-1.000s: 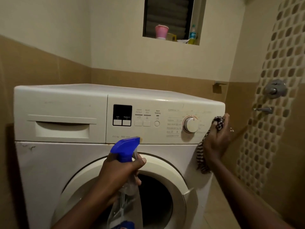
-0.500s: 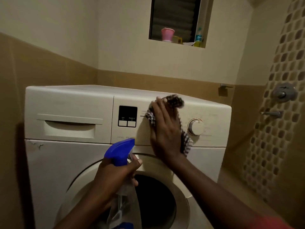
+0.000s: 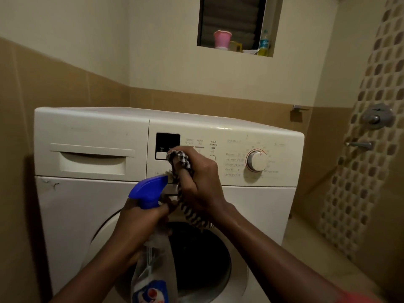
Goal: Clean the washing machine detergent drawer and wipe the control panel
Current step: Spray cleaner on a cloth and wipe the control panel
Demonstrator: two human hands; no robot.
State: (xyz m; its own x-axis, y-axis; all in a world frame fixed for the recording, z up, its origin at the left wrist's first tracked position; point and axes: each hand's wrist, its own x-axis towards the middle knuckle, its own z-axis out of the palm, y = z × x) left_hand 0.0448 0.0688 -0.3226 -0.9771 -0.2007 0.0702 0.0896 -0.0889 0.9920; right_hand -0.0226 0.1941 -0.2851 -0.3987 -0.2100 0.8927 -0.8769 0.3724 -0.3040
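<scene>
A white front-loading washing machine [image 3: 91, 206] fills the middle. Its detergent drawer [image 3: 93, 160] at the upper left is closed. The control panel [image 3: 231, 136] has a black display [image 3: 167, 142], buttons and a round dial [image 3: 256, 160]. My right hand [image 3: 203, 182] grips a bunched checked cloth [image 3: 181, 160] in front of the panel's lower left, just under the display, with the cloth's tail hanging down. My left hand [image 3: 140, 226] holds a clear spray bottle with a blue trigger head [image 3: 149, 190], its nozzle right beside the cloth.
The round door [image 3: 105, 235] with dark glass sits below my hands. A shower valve [image 3: 376, 117] and tap [image 3: 358, 145] stick out of the mosaic wall at right. A window ledge [image 3: 236, 52] above holds a pink cup and a bottle. Tiled wall stands close on the left.
My right hand slid the cloth from the panel's right end leftward across it, then down to under the display, bunching it. The spray bottle rose slightly toward the cloth.
</scene>
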